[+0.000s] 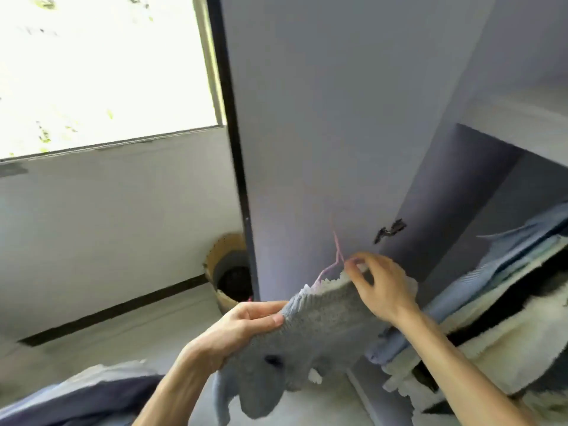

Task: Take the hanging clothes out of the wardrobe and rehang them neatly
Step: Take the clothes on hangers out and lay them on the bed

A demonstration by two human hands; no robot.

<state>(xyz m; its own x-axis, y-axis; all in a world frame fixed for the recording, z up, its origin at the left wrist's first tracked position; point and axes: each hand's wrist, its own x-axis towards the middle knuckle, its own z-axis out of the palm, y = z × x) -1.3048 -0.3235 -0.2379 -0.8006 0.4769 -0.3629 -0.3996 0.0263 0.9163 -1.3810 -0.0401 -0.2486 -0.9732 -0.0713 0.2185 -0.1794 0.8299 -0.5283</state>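
Broad lilac wardrobe door (322, 118), swung open, its dark edge toward a bright window (101, 66) in the white wall at left. Right of the door, the wardrobe's inside: a shelf (522, 124) above, and under it a packed row of hanging clothes (507, 302) in blue, cream and black, pressed close together and crowding the opening. At the bottom left corner, a heap of dark blue and pale cloth (92, 398). On the floor behind the door's edge, half hidden by it, a round woven basket (227, 272).

Out in front of the door's lower part, clear of the row, a grey knit top (322, 321), stretched between both hands and sagging below them. Left hand (242, 324) at its ribbed left end, thumb on top and fingers curled beneath, gripping the knit. Right hand (381, 290) at the top edge, thumb and forefinger pinching the white scalloped trim, other fingers loosely bent.

Just beside that pinch, a thin pink hanger (338, 253) rising from the neckline against the door. Near it, a small dark hinge (390, 230).
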